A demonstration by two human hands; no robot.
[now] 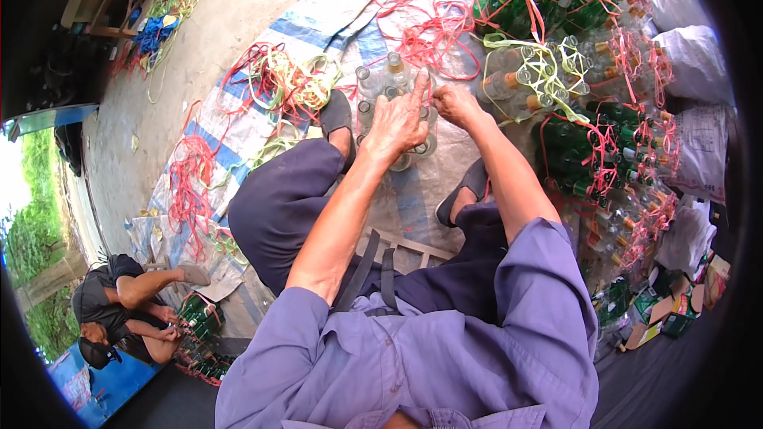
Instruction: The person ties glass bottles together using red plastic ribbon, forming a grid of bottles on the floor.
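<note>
Between my feet stands a bundle of clear glass bottles (365, 108), mouths up, with thin red plastic strap (375, 62) around part of it. Across the top of the bundle lies my left hand (398, 121), index finger stretched out over the bottle necks and thumb on the near side. Whether its hidden fingers grip anything cannot be seen. My right hand (458, 105) is at the bundle's right edge, its fingertips pinched on a strand of red strap, little of which shows.
Tied bundles of green bottles (512, 3) and clear bottles (506, 83) crowd the right, with white sacks (694, 59) behind. Tangled straps (286, 80) lie on a striped tarp (298, 27). At lower left a seated person (125, 310) handles a green bottle bundle (199, 316).
</note>
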